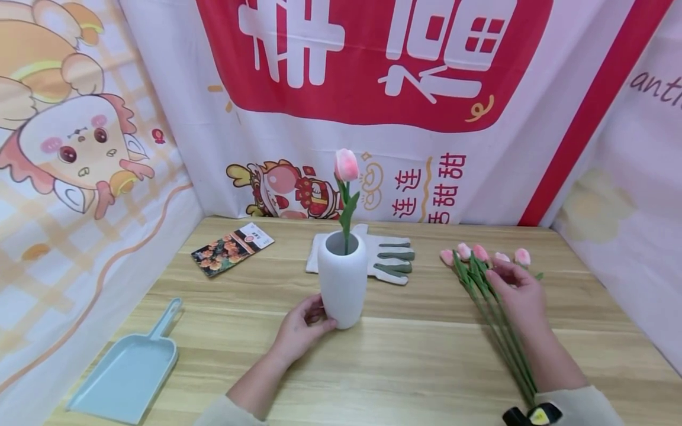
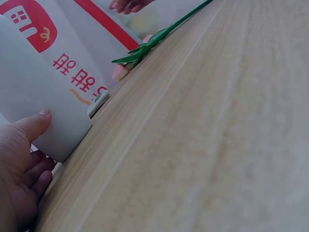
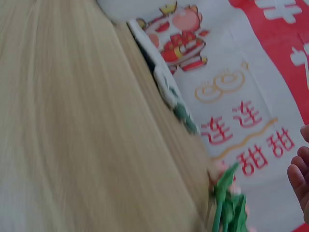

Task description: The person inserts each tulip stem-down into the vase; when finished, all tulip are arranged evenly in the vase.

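A white vase [image 1: 343, 290] stands upright on the table with one pink artificial tulip [image 1: 347, 165] in it. My left hand [image 1: 305, 328] grips the vase low down, thumb in front and fingers at its side, as the left wrist view shows too. On the right lies a bunch of pink tulips [image 1: 492, 313], with green leaves and long stems. Over their heads hovers my right hand [image 1: 519, 296], fingers loosely bent. The left wrist view shows that hand raised above the flowers, and in the right wrist view its fingers [image 3: 300, 166] hold nothing.
Behind the vase lies a white and grey-green glove [image 1: 391, 257]. A flower-printed card packet [image 1: 232, 249] is at the back left, and a light blue dustpan [image 1: 128, 370] at the front left. Printed cloth [image 1: 373, 130] hangs along the table's back and sides.
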`<state>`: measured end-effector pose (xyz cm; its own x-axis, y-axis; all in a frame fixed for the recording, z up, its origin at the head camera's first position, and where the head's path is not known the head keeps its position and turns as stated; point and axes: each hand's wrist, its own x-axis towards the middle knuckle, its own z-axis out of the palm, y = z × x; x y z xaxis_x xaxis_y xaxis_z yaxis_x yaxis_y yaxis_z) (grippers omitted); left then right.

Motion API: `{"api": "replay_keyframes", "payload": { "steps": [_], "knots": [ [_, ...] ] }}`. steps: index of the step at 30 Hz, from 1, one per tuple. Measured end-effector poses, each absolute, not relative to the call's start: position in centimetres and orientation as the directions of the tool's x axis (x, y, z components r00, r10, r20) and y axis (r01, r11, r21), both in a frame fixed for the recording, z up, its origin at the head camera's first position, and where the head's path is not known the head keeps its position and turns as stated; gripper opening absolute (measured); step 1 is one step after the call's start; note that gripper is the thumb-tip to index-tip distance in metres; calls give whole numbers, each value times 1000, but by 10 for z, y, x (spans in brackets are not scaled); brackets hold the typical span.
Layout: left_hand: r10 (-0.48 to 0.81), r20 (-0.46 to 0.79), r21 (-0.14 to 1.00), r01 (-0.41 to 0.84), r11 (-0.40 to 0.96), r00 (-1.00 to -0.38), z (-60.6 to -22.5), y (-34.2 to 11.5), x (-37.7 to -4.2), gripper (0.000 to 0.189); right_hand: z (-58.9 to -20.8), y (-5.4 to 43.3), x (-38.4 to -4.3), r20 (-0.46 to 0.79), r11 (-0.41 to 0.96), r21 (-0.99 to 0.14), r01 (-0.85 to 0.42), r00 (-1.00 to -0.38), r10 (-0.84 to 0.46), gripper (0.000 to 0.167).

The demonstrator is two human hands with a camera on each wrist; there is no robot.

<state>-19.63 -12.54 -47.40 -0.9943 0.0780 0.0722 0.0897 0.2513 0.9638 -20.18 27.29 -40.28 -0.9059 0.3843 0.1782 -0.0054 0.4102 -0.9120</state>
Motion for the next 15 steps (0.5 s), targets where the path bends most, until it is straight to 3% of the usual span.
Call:
{"api": "replay_keyframes", "payload": {
  "steps": [8, 15],
  "knots": [
    [75, 65, 965, 82, 248, -995, -474, -124, -196, 54, -428, 328, -189, 79, 524, -843, 123, -935, 347, 58],
    [94, 64, 961, 87, 261, -994, -471, -125, -194, 55, -445, 356, -182, 53, 595, -786, 169, -940, 337, 59]
  ]
}}
